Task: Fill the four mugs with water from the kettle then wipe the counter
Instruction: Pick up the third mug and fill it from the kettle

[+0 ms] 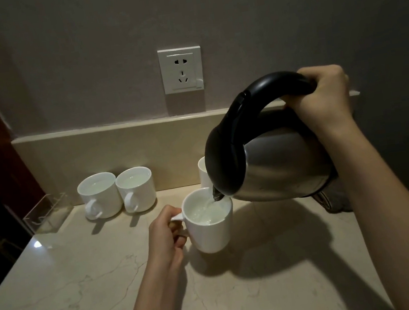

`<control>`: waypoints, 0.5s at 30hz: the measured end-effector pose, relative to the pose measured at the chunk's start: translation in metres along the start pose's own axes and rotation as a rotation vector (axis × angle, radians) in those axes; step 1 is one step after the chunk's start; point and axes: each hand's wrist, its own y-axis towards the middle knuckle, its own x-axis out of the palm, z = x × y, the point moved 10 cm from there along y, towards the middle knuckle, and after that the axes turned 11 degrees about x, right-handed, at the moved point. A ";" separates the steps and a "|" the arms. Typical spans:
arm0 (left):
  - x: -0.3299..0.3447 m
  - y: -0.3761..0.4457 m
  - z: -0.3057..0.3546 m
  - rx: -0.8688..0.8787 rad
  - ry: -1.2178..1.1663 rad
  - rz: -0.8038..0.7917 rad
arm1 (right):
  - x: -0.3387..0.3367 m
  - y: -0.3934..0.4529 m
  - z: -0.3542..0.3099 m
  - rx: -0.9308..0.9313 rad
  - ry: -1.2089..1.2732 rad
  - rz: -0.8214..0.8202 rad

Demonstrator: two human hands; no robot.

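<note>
Steel kettle (277,163), gripped by its black handle in the right hand (320,95), tilts left, pouring into the near white mug (208,222) whose handle the left hand (165,234) pinches on the counter (73,289).

Single head view — looks forward-down, close over counter (60,291), facing wall (103,25).
</note>
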 end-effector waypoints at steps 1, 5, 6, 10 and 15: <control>0.000 0.000 0.000 0.001 -0.001 0.000 | 0.000 0.000 0.001 0.001 -0.001 0.006; -0.001 -0.001 0.001 -0.001 0.002 0.007 | 0.001 0.001 0.006 0.029 -0.006 0.014; -0.002 -0.001 0.002 -0.002 0.005 0.007 | 0.001 0.001 0.008 0.033 -0.003 0.015; -0.001 -0.003 0.004 0.000 0.005 0.009 | 0.004 0.000 0.016 0.065 0.043 0.010; -0.002 0.000 0.005 -0.005 -0.043 0.031 | 0.006 0.000 0.051 0.230 0.151 0.017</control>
